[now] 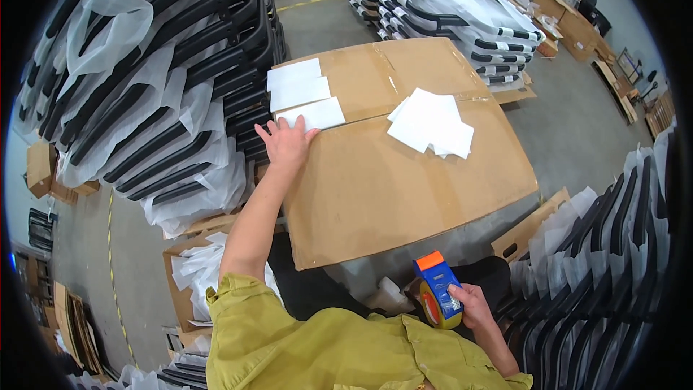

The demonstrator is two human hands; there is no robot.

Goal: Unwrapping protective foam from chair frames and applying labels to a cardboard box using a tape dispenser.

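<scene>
My left hand point(287, 144) lies with fingers spread at the left edge of a large cardboard box point(404, 180), fingertips at the nearest of three overlapping white foam-like sheets point(312, 113). Low in front of my body, my right hand point(473, 305) grips a blue tape dispenser point(441, 286) with an orange tip and a roll of tape in it. A loose pile of white square sheets point(432, 124) rests on the box to the right of the middle. Clear tape strips run over the box top.
Tall stacks of black curved frames point(209, 65) wrapped in white film rise at the left. More wrapped frames stand at the far side point(447, 11) and lower right point(592, 267). An open carton point(180, 274) with white wrapping sits by my left arm. Other people appear in the background.
</scene>
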